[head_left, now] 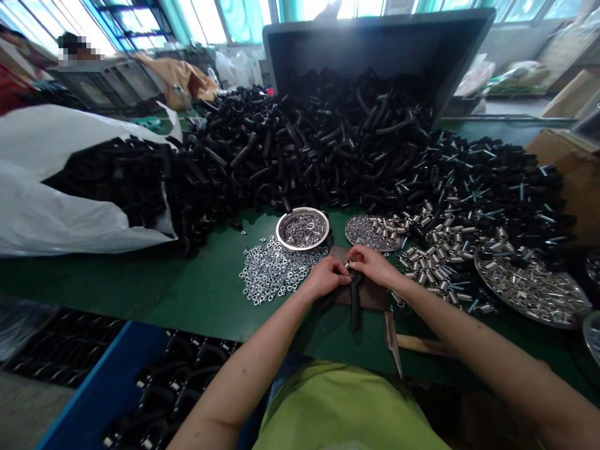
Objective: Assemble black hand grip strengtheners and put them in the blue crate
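At the front of the green table, my left hand [329,276] and my right hand [371,264] meet over a black plastic clamp [355,306]. Its handle points toward me, over a flat brown board [376,296]. Both hands have their fingers closed in a pinch at the clamp's upper end. A small shiny metal part shows between the fingertips, partly hidden, perhaps a spring. Loose nuts [269,272] are heaped left of my left hand. Beyond the hands stand a steel bowl [280,240] of small metal parts and a dish of tiny pieces [363,230].
Black plastic parts [290,150] are piled across the back, spilling from a tipped grey bin [375,44]. Springs [431,262] and a tray of pins [534,290] lie to the right. A pointed blade [392,344] rests at the front edge. Clamps fill a blue crate [103,381] below left.
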The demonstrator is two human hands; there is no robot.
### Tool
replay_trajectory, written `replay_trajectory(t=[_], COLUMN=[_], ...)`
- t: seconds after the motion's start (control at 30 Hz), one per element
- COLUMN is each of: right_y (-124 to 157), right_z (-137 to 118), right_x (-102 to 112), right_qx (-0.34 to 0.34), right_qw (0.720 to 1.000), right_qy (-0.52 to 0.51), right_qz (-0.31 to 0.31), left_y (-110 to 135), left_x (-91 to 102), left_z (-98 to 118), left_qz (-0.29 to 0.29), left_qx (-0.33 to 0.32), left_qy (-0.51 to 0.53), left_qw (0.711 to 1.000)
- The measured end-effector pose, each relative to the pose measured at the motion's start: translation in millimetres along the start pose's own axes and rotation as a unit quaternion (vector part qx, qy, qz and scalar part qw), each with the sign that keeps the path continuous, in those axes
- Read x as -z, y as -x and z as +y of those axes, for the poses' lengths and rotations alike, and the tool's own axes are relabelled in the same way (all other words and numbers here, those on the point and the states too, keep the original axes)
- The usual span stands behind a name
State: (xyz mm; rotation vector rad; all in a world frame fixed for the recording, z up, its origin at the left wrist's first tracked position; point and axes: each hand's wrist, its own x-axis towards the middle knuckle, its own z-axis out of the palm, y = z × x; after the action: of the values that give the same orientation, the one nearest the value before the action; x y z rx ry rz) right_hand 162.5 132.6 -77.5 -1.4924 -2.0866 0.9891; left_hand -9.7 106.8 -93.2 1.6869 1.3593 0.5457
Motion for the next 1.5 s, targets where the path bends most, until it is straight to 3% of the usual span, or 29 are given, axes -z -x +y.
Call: replay_trajectory(t=[0.13,0.2,0.27,0.37,0.5,0.6,0.73,0.83,0.93,0.97,1.1,1.13,1.27,1.33,1.43,1.5], right_y=[60.0,102.9,146.5,197.9,226.5,222.3,187.7,151.4,122.0,114.8,99.5,99.1,102.8,102.8,98.5,95.9], right_z=[-11.8,-7.0,7.2,37.8,63.9,54.8,5.5,-31.1,-38.5,-34.7,-21.5,-23.1,-32.4,-25.0,-3.6,3.1], right_x=[22.7,36.6,45.9,45.4,34.9,37.9,49.6,51.1,42.9,39.3,34.2,35.8,38.9,31.5,16.3,12.3], right_qx=[0.04,0.04,0.018,-0.01,-0.033,-0.038,-0.004,0.033,0.047,0.043,0.004,0.005,0.045,0.036,-0.013,-0.033], right_qw=[0.998,0.992,0.979,0.957,0.953,0.968,0.99,0.984,0.969,0.971,0.984,0.983,0.971,0.975,0.979,0.978], right_qy=[0.046,0.12,0.196,0.288,0.302,0.247,0.138,0.067,0.051,0.072,0.162,0.164,0.134,0.147,0.192,0.199], right_qz=[0.035,0.008,-0.048,-0.032,0.004,0.006,0.031,0.16,0.237,0.224,0.078,0.079,0.193,0.162,0.062,0.047], left_y=[3.9,8.7,16.6,33.3,55.3,65.8,71.9,72.6,72.0,71.7,71.5,71.5,71.4,71.2,71.2,71.8], left_x=[1.5,1.4,-0.4,-5.9,-13.3,-16.6,-18.7,-19.3,-19.1,-18.9,-18.1,-18.0,-18.4,-19.0,-20.3,-21.4], left_z=[1.4,3.6,7.3,15.3,23.0,21.5,15.8,15.2,16.6,17.0,17.0,16.8,16.1,15.5,13.5,11.3], left_qz=[0.011,0.021,0.048,0.103,0.133,0.117,0.08,0.062,0.058,0.057,0.049,0.048,0.051,0.052,0.055,0.063], left_qx=[-0.031,-0.054,-0.079,-0.129,-0.157,-0.129,-0.098,-0.1,-0.104,-0.106,-0.113,-0.113,-0.109,-0.107,-0.107,-0.107], left_qy=[-0.02,-0.044,-0.092,-0.206,-0.332,-0.382,-0.411,-0.413,-0.418,-0.419,-0.421,-0.42,-0.41,-0.408,-0.409,-0.407], left_qw=[0.999,0.997,0.991,0.964,0.921,0.908,0.903,0.903,0.901,0.9,0.898,0.899,0.904,0.905,0.904,0.905])
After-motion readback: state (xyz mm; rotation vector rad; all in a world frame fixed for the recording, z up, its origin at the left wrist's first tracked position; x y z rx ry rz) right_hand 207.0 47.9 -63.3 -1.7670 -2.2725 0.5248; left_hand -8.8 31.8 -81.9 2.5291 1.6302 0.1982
